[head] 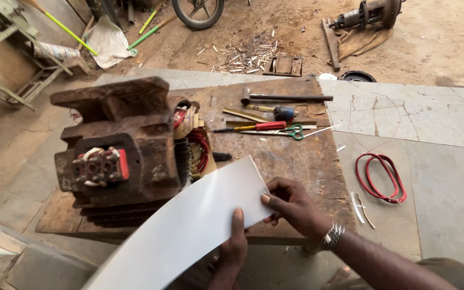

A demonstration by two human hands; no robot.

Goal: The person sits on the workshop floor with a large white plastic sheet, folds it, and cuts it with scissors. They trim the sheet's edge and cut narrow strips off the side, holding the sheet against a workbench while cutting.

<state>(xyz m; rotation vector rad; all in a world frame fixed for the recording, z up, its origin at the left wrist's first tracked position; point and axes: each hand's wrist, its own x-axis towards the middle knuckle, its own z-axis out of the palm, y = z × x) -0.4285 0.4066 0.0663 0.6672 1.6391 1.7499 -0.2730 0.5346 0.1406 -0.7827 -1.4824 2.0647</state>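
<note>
White sheet in both my hands, uncut and unfolded.

My left hand [231, 249] and right hand [292, 207] pinch the white sheet [189, 228] flat over the wooden board [296, 161]; beyond, the rusty motor [122, 145] shows bare windings, and the scissors [288, 131] lie untouched.

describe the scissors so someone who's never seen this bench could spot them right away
Start at the rusty motor on the wooden board, then look right to the row of tools at the far edge. The scissors lie flat, nearest of that row, just below the red-handled screwdriver. They alone have green loop handles.
</note>
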